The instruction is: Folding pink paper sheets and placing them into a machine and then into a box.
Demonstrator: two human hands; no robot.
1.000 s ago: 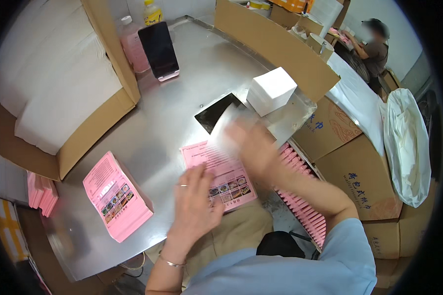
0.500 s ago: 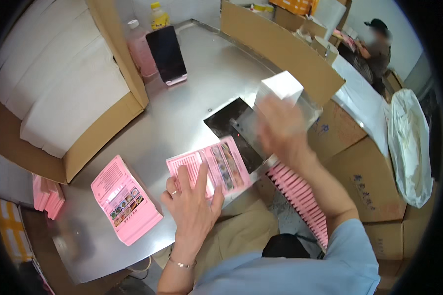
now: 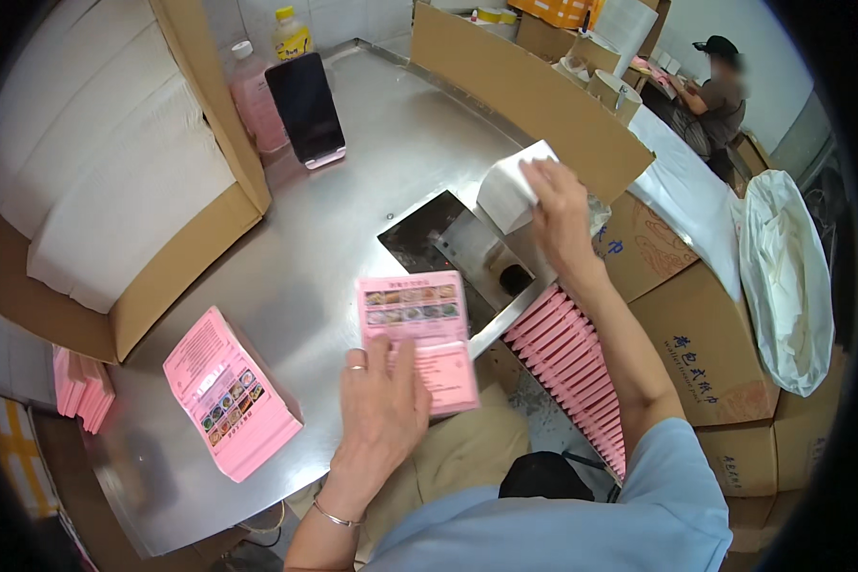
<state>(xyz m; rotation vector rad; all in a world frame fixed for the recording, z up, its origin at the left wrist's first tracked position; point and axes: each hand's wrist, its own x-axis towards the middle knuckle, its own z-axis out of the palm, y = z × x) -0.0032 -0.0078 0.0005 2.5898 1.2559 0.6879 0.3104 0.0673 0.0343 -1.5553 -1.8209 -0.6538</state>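
Note:
My left hand (image 3: 383,405) holds a pink printed wallet-type sleeve (image 3: 415,310), its fingers lying over the lower left part. The sleeve has rows of small food pictures and a crease across its middle. At the far right of the metal table, my right hand (image 3: 562,214) has its fingers closed at the top edge of a stack of folded white tissues (image 3: 507,195). A thick pile of matching pink sleeves (image 3: 234,396) lies left of my left hand. Between my hands, a dark rectangular recess (image 3: 424,234) with a clear plate over part of it is set into the tabletop.
A cardboard box (image 3: 195,267) of white tissues stands at left. Behind are a phone (image 3: 305,110) on a stand and two bottles. Pink packets (image 3: 567,367) fill a row below the table's right edge. Cartons (image 3: 696,343) stand at right; a person (image 3: 715,95) sits beyond.
The pink sleeve has turned to stand lengthwise toward me, my left hand still on it. My right hand has shifted slightly, and the white tissue at the stack's top now tilts up.

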